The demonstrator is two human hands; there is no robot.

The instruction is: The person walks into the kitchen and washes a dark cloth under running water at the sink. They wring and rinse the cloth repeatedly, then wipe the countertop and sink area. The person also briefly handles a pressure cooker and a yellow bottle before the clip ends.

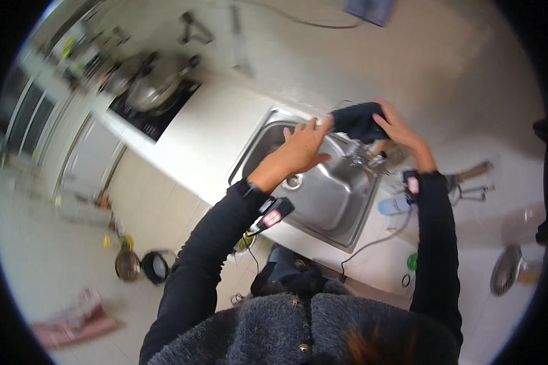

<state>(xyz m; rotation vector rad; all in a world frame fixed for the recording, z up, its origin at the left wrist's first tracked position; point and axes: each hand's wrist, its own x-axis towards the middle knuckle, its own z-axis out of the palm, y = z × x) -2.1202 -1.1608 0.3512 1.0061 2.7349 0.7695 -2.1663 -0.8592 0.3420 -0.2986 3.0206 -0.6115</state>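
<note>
A dark cloth (357, 121) is held up over the back edge of the stainless steel sink (319, 205), in front of the faucet (357, 154). My right hand (398, 127) grips its right end, with the thumb on the near face. Over the basin, my left hand (299, 148) is spread with its fingers apart. Its fingertips come up to the cloth's left edge; whether they touch it I cannot tell. Below the left wrist, the sink's drain (292, 182) is in sight. The cloth partly hides the things behind the faucet.
To the left, a lidded pan (151, 89) stands on a black cooktop (137, 119) set in the white counter (210, 132). Right of the sink are a blue bottle (394, 205) and utensils hanging on the wall. Pots (155, 267) stand on the floor. Cables run from both wrist devices.
</note>
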